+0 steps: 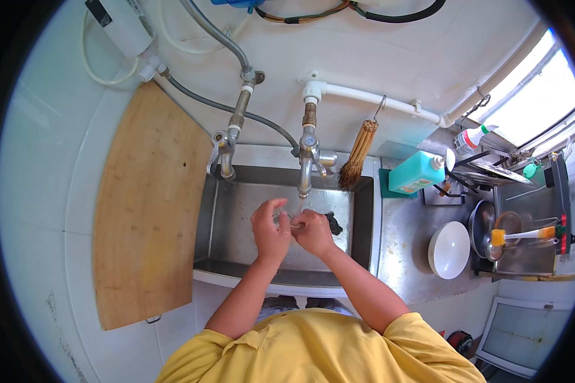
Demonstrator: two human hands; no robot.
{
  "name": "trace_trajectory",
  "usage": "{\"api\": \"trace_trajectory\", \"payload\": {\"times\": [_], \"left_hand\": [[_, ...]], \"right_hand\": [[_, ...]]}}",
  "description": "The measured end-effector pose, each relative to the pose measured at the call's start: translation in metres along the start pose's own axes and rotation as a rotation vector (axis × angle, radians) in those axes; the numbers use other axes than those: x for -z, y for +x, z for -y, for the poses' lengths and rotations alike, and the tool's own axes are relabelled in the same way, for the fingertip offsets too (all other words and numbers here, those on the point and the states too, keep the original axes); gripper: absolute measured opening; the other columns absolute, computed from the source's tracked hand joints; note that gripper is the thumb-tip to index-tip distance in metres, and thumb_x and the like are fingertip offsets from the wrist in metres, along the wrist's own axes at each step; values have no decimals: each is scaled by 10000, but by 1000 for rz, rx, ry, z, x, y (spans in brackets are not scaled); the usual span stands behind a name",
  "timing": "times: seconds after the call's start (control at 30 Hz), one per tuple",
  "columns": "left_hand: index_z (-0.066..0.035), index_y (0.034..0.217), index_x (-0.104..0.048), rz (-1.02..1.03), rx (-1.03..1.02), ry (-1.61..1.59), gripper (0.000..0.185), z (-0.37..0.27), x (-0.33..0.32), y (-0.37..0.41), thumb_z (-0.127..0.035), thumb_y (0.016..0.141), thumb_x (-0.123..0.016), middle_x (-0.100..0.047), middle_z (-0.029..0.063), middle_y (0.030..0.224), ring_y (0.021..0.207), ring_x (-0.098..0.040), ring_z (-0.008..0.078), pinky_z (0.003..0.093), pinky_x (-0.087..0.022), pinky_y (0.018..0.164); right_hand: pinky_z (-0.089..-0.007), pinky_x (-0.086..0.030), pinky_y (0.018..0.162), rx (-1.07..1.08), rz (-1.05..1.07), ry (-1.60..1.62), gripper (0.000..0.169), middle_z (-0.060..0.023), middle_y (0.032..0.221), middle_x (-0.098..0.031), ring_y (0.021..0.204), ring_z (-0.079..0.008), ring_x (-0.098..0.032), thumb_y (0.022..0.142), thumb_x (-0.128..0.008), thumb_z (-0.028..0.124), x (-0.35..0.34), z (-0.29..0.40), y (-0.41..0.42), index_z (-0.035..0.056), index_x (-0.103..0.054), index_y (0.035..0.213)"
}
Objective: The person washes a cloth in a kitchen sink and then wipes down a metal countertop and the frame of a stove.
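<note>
Both my hands are over a stainless steel sink (239, 239), just below the spout of the right-hand tap (306, 172), where a thin stream of water falls. My left hand (272, 234) curves its fingers and thumb around a small clear object, perhaps a glass (277, 220), mostly hidden by the hand. From the other side, my right hand (314, 232) has its fingers bent in and grips the near side of this clear object. Behind my right hand, a dark clump (334, 223), perhaps a scouring pad, lies on the sink floor.
A wooden board (148, 206) leans left of the sink, near a second tap (225, 153). A bristle brush (357, 155) hangs from the white pipe. On the steel counter at right are a turquoise pump bottle (414, 174), a white bowl (449, 250) and a metal pan (481, 225).
</note>
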State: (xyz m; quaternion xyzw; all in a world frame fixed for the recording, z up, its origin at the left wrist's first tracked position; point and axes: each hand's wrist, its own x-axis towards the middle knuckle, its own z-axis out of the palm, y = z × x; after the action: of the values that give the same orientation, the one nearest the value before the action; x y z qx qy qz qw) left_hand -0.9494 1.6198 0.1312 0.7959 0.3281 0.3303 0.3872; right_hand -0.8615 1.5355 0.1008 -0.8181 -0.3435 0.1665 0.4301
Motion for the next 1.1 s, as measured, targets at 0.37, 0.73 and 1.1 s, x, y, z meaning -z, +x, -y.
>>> {"api": "trace_trajectory", "payload": {"times": [0.37,0.73,1.1], "left_hand": [[-91,882,-486,-224,-262,10,391,-99,-3,49,-322,714,-753,-508,23,842,824,-469,209,355,-271,815],[-79,827,-503,-248,-351,94,230,-97,21,67,-161,758,-707,-502,4,731,671,-472,145,291,-357,701],[-56,1012,-602,361,167,-201,300,17,29,-3,-50,735,-716,-586,45,795,697,-612,119,239,-493,646]], "right_hand": [[-384,-465,713,-31,-52,351,216,-174,846,-614,802,-327,-571,715,-666,160,11,25,18,34,-669,890],[-277,-439,660,-482,-10,819,53,-41,807,-598,773,-133,-550,748,-642,54,11,33,12,46,-591,759],[-294,-442,757,-712,41,1137,117,-54,859,-618,821,-146,-583,805,-635,152,18,35,5,71,-552,827]]}}
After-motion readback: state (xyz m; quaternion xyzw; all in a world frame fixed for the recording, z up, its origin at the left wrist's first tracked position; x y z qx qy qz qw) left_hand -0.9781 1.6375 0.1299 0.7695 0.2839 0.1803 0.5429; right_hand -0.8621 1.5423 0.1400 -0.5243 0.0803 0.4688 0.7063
